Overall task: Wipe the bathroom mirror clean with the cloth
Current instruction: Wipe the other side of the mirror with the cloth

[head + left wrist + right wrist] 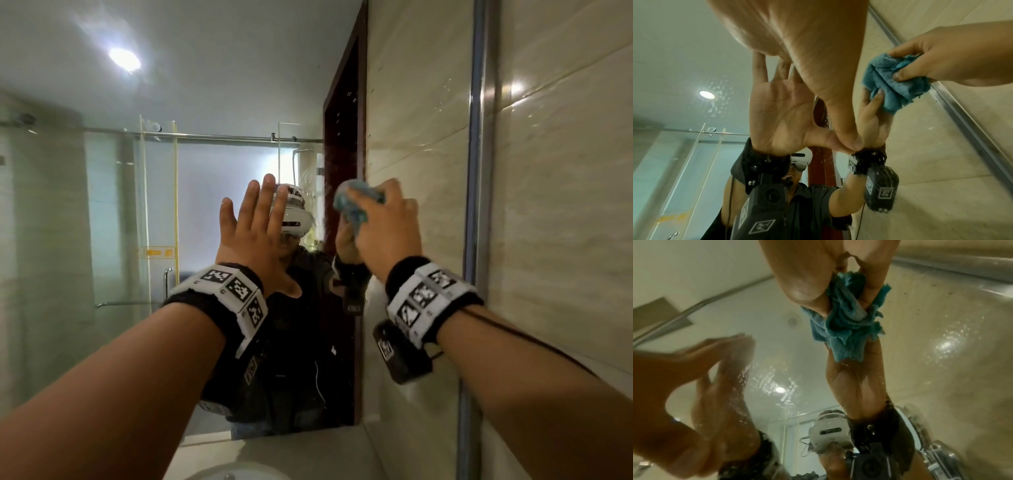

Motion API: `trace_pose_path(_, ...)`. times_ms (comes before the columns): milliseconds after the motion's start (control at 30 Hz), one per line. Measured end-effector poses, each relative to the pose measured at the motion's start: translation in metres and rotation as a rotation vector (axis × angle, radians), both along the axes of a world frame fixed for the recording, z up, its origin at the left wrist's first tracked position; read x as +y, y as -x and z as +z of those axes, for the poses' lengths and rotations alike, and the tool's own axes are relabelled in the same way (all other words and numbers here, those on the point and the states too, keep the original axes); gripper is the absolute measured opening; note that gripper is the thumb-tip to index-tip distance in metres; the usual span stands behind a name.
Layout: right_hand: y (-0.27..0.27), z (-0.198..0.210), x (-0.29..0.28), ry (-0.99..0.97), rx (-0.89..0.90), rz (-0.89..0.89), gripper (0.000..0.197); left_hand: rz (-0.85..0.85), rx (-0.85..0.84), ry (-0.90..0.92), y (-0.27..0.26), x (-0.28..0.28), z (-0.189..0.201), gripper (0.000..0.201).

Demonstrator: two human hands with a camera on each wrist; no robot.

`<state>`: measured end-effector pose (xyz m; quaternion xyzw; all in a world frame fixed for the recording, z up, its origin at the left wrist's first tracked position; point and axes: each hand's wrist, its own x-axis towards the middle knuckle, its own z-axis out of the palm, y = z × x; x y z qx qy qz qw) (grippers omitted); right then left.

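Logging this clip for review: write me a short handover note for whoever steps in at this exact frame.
Left hand: open, fingers straight, flat on the mirror.
Right hand: grips the bunched blue cloth, pressing it on the glass near the mirror's right edge.
Done: wiping is under way; how much is clean cannot be told.
Left: droplets and specks show on the glass around the cloth; wipe those, then the rest of the mirror.

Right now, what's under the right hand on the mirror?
A bunched blue cloth, gripped by the right hand against the mirror. The glass beneath the cloth is covered, so its state cannot be seen.
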<state>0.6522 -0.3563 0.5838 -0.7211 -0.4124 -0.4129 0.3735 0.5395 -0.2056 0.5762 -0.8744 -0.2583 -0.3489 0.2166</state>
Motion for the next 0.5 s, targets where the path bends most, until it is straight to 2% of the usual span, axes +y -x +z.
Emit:
trace_pose_path(67,-0.001,0.006,0.0,-0.068,0.044,-0.148,0.057,-0.007,-0.002,0.011,0.0,0.001,0.0,0.154)
trace_pose_path(100,0.006,-0.001,0.004,-0.05,0.017,-0.156,0.058,-0.005,-0.001,0.014,0.0,0.0,-0.001,0.154)
trace_pose_path(233,0.025,-0.048,0.025,0.306,-0.312,0.008,0.06,0.012,-0.008,-0.002,-0.001,-0.002,-0.002,0.152)
trace_pose_path(267,0.022,-0.049,0.025,0.334,-0.36,0.005,0.061,0.015,-0.01,-0.005,-0.001,-0.003,-0.002,0.152)
trace_pose_path(333,0.01,-0.032,0.017,0.241,-0.298,-0.042,0.058,0.025,-0.009,-0.012,-0.002,-0.001,-0.003,0.153)
trace_pose_path(433,-0.01,-0.002,-0.005,-0.055,0.04,-0.121,0.057,0.009,-0.002,0.007,-0.002,0.001,-0.002,0.154)
trace_pose_path(500,-0.015,0.002,-0.01,-0.11,0.098,-0.212,0.06,-0.001,0.003,0.014,-0.001,0.002,-0.001,0.154)
